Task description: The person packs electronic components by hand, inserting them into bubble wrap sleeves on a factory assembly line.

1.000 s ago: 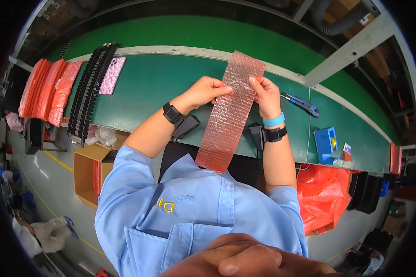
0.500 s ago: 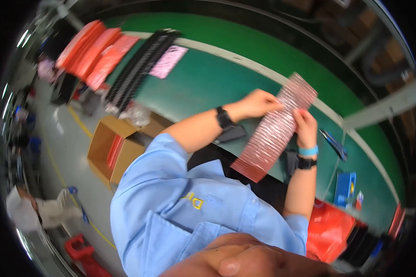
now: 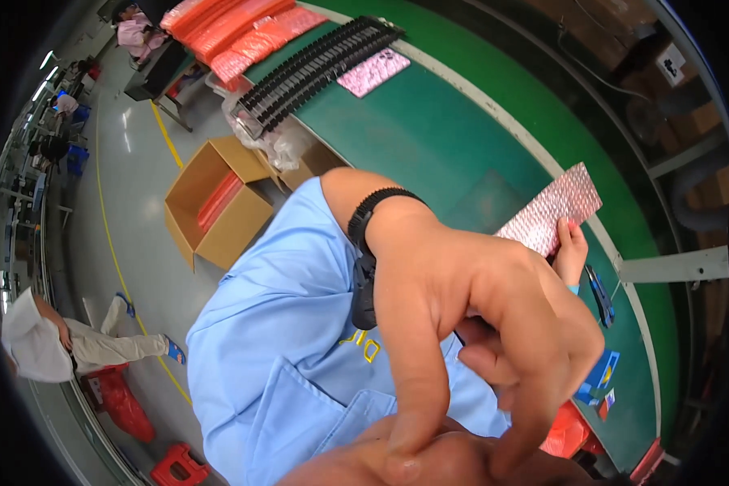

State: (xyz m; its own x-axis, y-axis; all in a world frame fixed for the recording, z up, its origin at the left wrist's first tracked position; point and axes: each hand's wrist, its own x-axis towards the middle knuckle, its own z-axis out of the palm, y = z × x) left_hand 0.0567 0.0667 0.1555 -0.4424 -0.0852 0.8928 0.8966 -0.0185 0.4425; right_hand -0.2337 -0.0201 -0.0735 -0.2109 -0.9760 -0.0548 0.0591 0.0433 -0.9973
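Since half a second ago, my left hand (image 3: 486, 283) has left the pink bubble-wrap strip (image 3: 543, 217) and come up to my face, its fingers bent and spread, with nothing that I can see between them. My right hand (image 3: 571, 253) holds the strip, thumb against it, over the green worktable (image 3: 437, 138). Just past those right fingers lies a utility knife (image 3: 599, 296), with a blue holder (image 3: 603, 373) nearer me. Well to the left of my fingers lie black toothed racks (image 3: 324, 73), a pink patterned phone case (image 3: 374, 71) beside them and red bubble-wrap bundles (image 3: 255, 28) beyond. Lower, left of my left fingers, an open cardboard box (image 3: 251, 231) sits above the grey floor (image 3: 142, 267); farther left is a person in pale trousers (image 3: 113, 348). My left hand hides the strip's near end and most of my right forearm; dark shelving (image 3: 688, 97) beyond my right fingers is hard to make out.
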